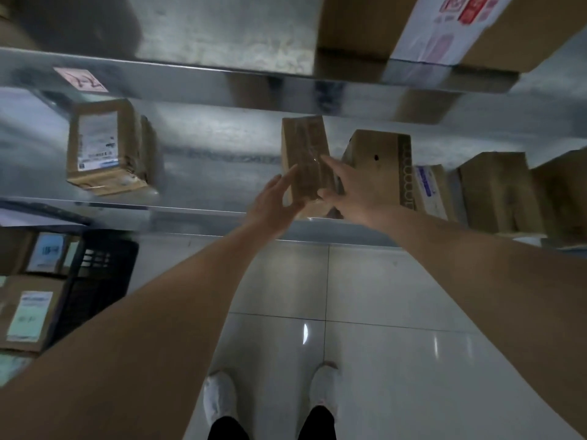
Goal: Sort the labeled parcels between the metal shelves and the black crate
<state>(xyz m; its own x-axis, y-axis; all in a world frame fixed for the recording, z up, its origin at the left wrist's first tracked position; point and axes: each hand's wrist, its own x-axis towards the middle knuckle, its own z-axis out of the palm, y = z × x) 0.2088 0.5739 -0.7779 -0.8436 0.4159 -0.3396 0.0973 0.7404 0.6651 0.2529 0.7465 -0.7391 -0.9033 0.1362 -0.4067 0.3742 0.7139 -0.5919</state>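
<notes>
Head view, nearest first: 2 white shoes (pixel 270 398) stand on the glossy tiled floor (pixel 381 296), and both bare forearms reach forward to the middle metal shelf (pixel 206 173). Off to the left sits the black crate (pixel 101 281), with at least 2 labeled cardboard parcels (pixel 30 315) lying in or beside it; blur hides which.

At the shelf edge, the left hand (pixel 273 198) and right hand (pixel 349 188) flank a narrow taped parcel (pixel 305 157) standing upright. The left grip is spread, fingers touching the parcel's left face; the right grip is spread too, its index finger along the taped top. Neither hand looks closed round the box, so I judge it pressed between them, not firmly held.

Risks, as I see them: the parcel is tall and slim and sits close to the front lip, so a loose pinch or a nudge could tip it off onto the floor. The plastic tape looks slick, which may let fingers slide. Just beside it on the right stands a brown box (pixel 378 163), and a sideways push could knock it.

Further along that shelf are more boxes at right and 1 labeled parcel (pixel 104 147) well apart at left. The upper shelf carries a large carton (pixel 444 23).
</notes>
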